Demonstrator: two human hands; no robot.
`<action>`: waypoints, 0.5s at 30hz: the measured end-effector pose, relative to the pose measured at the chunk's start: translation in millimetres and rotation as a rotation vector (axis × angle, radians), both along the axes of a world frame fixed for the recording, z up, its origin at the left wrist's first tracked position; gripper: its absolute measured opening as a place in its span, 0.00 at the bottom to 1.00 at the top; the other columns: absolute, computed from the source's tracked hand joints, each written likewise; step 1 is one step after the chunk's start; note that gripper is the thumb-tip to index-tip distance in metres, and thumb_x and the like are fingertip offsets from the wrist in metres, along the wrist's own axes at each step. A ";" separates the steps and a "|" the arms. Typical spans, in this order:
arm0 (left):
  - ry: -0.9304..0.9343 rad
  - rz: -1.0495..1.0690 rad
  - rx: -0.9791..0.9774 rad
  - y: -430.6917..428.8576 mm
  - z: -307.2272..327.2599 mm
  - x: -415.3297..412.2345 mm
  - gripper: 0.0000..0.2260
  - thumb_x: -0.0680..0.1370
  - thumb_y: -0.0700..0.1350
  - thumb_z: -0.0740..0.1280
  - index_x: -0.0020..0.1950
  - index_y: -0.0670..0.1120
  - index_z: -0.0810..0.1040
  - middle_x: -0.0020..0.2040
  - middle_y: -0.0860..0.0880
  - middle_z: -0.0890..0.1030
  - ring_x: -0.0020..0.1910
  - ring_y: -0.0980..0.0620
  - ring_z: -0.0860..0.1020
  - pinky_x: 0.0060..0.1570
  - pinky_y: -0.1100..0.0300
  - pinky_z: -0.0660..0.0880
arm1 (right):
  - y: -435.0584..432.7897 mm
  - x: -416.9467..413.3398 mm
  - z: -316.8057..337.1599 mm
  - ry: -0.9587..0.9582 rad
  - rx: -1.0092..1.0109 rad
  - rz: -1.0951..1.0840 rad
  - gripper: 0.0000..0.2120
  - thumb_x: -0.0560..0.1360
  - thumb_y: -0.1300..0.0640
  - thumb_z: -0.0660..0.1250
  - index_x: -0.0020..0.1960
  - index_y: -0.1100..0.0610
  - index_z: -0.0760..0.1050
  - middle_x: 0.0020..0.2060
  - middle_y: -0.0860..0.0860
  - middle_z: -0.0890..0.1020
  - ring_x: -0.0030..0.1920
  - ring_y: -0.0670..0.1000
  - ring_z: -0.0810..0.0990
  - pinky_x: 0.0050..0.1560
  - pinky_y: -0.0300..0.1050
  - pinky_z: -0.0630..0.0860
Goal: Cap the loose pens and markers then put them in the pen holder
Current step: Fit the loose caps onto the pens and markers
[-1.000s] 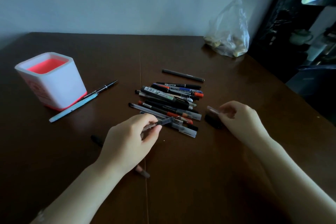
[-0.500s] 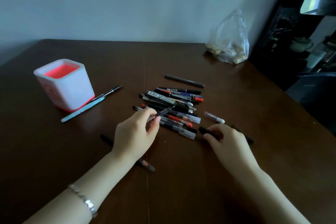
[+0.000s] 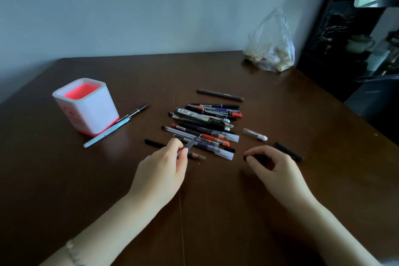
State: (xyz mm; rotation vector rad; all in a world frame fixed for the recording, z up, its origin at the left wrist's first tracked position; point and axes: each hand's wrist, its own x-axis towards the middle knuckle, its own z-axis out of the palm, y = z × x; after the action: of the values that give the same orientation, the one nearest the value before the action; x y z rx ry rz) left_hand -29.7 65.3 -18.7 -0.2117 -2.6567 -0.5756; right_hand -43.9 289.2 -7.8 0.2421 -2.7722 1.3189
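**Capping barely begun, holder holds no pens that show**

Nearest the camera, the left hand (image 3: 159, 170) pinches a slim pen (image 3: 192, 142) between thumb and fingers (image 3: 183, 153), its bare tip pointing up and away over the heap. The right hand (image 3: 278, 166) is curled over a black piece (image 3: 250, 157) low on the worktop (image 3: 216, 211). Only one end pokes out, so I cannot tell whether it is a cap or a short marker.

Just beyond the left hand lie a brown pencil (image 3: 197, 156) and a black pen (image 3: 153, 143). Behind the right hand rests a black marker (image 3: 289, 151), and a little farther off a loose white cap (image 3: 254, 134) lies by itself.

In the middle sits the pile of pens and markers (image 3: 205, 121), stacked roughly parallel. Several look capped and others uncapped, though the dim light hides which. A dark pen (image 3: 220, 94) lies alone beyond it.

To the far left stands the pen holder (image 3: 86, 112), white with a red inside. Nothing rises above its rim, so it appears unfilled. A blue pen (image 3: 105, 134) and a thin black pen (image 3: 136, 112) lie against its base, outside it.

Judging from this, nearly all of the work is left: match the caps, close the pens, and carry everything to the holder.

At the back edge slumps a clear plastic bag (image 3: 272, 49) with pale lumps inside.
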 end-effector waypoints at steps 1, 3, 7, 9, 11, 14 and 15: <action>-0.040 0.004 0.032 -3.7 -4.4 2.7 0.09 0.79 0.48 0.58 0.52 0.46 0.73 0.30 0.57 0.70 0.27 0.59 0.71 0.25 0.71 0.60 | -0.4 -1.6 0.1 0.014 0.038 0.019 0.09 0.75 0.57 0.64 0.48 0.42 0.72 0.42 0.35 0.75 0.42 0.36 0.76 0.36 0.27 0.71; -0.093 -0.003 0.144 -8.7 -7.4 1.9 0.09 0.79 0.48 0.58 0.54 0.46 0.73 0.37 0.54 0.76 0.35 0.57 0.75 0.31 0.70 0.66 | -1.5 -4.7 -1.8 0.051 0.172 0.052 0.10 0.76 0.57 0.62 0.52 0.43 0.71 0.44 0.36 0.74 0.44 0.38 0.75 0.42 0.29 0.72; -0.157 -0.076 0.255 -2.5 -3.1 -7.6 0.07 0.78 0.47 0.61 0.53 0.47 0.74 0.46 0.53 0.78 0.45 0.58 0.77 0.40 0.71 0.70 | 2.7 -10.3 -6.8 0.127 0.402 0.065 0.12 0.77 0.55 0.61 0.59 0.47 0.72 0.53 0.43 0.75 0.54 0.43 0.72 0.53 0.34 0.70; -0.147 -0.100 0.230 4.8 -1.4 -12.1 0.06 0.77 0.47 0.63 0.52 0.47 0.75 0.46 0.55 0.77 0.45 0.58 0.76 0.40 0.71 0.70 | 10.0 -12.3 -3.7 0.189 0.398 0.010 0.12 0.76 0.55 0.63 0.59 0.49 0.75 0.53 0.47 0.76 0.55 0.47 0.73 0.53 0.38 0.71; -0.130 -0.096 0.226 11.2 -1.5 -16.0 0.07 0.77 0.47 0.64 0.52 0.47 0.76 0.47 0.56 0.76 0.45 0.59 0.75 0.41 0.71 0.70 | 23.8 -17.5 1.3 0.248 0.423 -0.148 0.11 0.76 0.57 0.63 0.57 0.53 0.77 0.53 0.50 0.77 0.56 0.51 0.73 0.51 0.39 0.69; -0.112 -0.088 0.255 15.8 -3.8 -17.9 0.07 0.76 0.47 0.65 0.52 0.47 0.76 0.47 0.55 0.77 0.47 0.58 0.76 0.47 0.63 0.75 | 46.3 -29.0 5.5 0.019 0.560 -0.264 0.14 0.76 0.54 0.63 0.61 0.51 0.73 0.57 0.50 0.75 0.60 0.52 0.70 0.53 0.43 0.70; -0.109 -0.090 0.261 15.8 -4.8 -18.3 0.07 0.76 0.46 0.65 0.52 0.47 0.76 0.47 0.54 0.77 0.48 0.57 0.76 0.47 0.61 0.75 | 50.7 -31.4 5.8 -0.068 0.580 -0.249 0.15 0.75 0.53 0.63 0.62 0.50 0.73 0.57 0.50 0.75 0.60 0.52 0.70 0.53 0.44 0.71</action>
State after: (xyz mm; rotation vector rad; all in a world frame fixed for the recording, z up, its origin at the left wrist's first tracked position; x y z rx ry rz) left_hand -48.0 81.1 -23.5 -0.2295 -2.6503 -0.9805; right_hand -75.3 339.9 -2.0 -0.1270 -3.0457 0.4600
